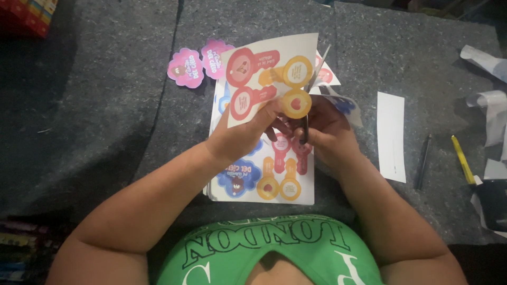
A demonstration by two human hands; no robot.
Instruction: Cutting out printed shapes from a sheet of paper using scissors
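Seen from above, over a grey felt mat [105, 105]. Left hand [240, 134] closed on the lower edge of a printed sheet [269, 79], thumb on top, sheet lifted and tilted above the middle of the mat. Red and yellow key-shaped labels printed on it. Right hand [327, 132] wrapped around the handles of scissors [314, 84], blades raised along the sheet's right edge; how far apart the blades stood, not clear.

Beneath both hands, a stack of printed sheets [264, 182] lying flat near the mat's near edge. Two pink cut-out shapes [198, 66] beyond the stack, toward the far edge. Off to the right, a white paper strip [392, 137], then a dark pen [423, 161], then a yellow pencil [463, 158], with curled paper scraps [488, 95] at the right edge.

Judged by look: light, thin card or sticker paper, flexible enough to sag if held at one corner only, easily creased or torn near a cut. Best pinched close to the cutting line, on blank margin rather than across a printed shape, fingers kept clear of the blades.
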